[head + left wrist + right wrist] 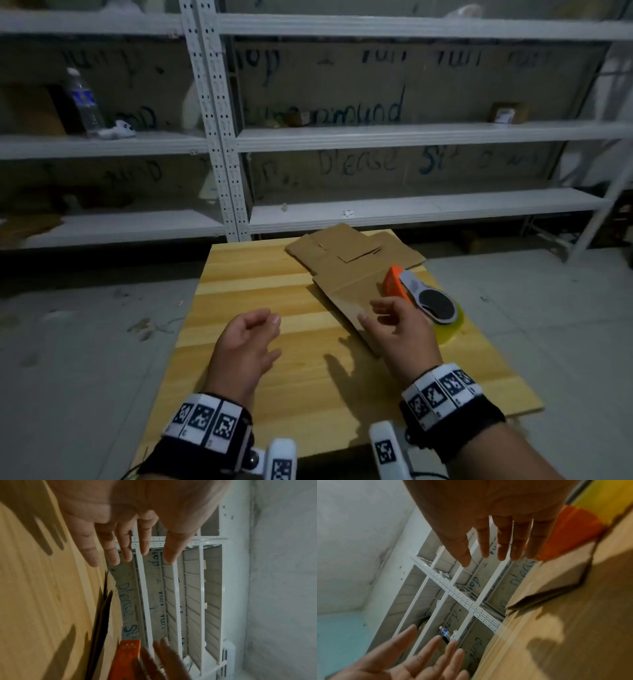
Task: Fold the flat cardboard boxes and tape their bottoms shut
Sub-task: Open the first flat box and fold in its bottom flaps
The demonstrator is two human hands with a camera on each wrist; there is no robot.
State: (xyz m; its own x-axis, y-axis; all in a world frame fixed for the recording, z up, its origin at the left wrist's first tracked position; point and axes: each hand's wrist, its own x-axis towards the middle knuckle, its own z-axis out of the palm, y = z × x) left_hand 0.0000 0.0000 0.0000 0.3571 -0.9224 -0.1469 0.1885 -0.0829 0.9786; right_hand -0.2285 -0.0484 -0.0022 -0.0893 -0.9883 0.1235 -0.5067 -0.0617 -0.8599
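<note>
Several flat cardboard boxes (346,274) lie overlapping on the far right part of the wooden table (257,274). An orange and grey tape dispenser (421,294) with a yellowish roll rests on their right side. My left hand (263,337) hovers over bare wood left of the cardboard, fingers relaxed, holding nothing. My right hand (387,317) floats above the near end of the closest flat box, fingers loosely spread and empty. The left wrist view shows straight left fingers (120,545) and the cardboard's edge (108,615). In the right wrist view the right hand (496,540) is spread beside the orange dispenser (570,534).
White metal shelving (411,137) stands behind the table, against a wall with blue writing. A water bottle (84,102) and small items sit on the left shelf. Grey floor (85,342) surrounds the table on the left and right.
</note>
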